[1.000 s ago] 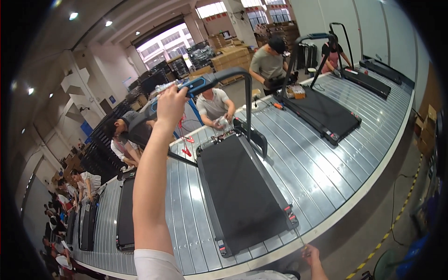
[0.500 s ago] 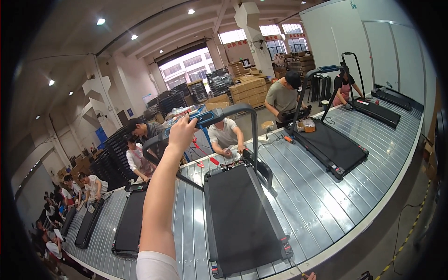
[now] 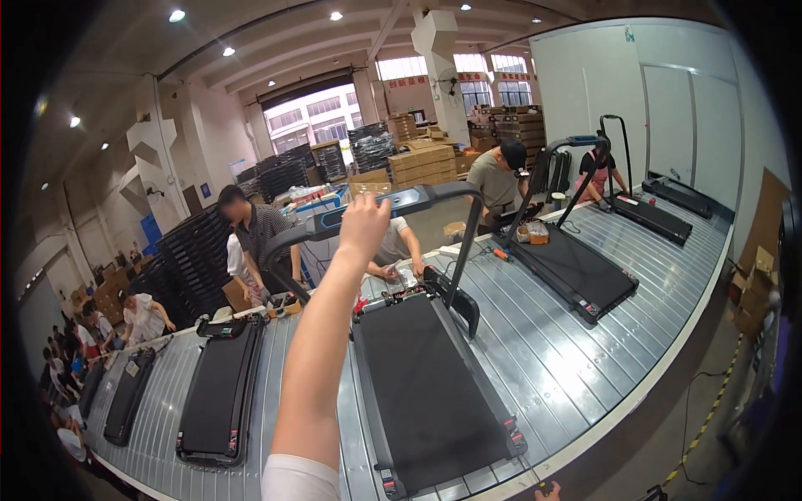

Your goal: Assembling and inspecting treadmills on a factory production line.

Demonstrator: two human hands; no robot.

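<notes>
My left hand (image 3: 365, 219) is raised at arm's length and shut on the blue-and-black console bar (image 3: 418, 199) of a black treadmill (image 3: 426, 384). The bar's frame stands upright over the treadmill's front end. The treadmill lies lengthwise on a slatted metal conveyor (image 3: 568, 367) right in front of me. Only a sliver of my right hand (image 3: 547, 491) shows at the lower edge, by the treadmill's near corner. What it holds is hidden.
More treadmills lie on the conveyor: two flat ones at the left (image 3: 219, 392), two with raised bars at the right (image 3: 576, 271). Several people work along the far side. Stacked cartons (image 3: 422, 159) and dark pallets (image 3: 188, 250) stand behind them.
My left hand has kept its hold on the console bar. The view has tilted upward, and my right hand has dropped almost out of the picture at the bottom.
</notes>
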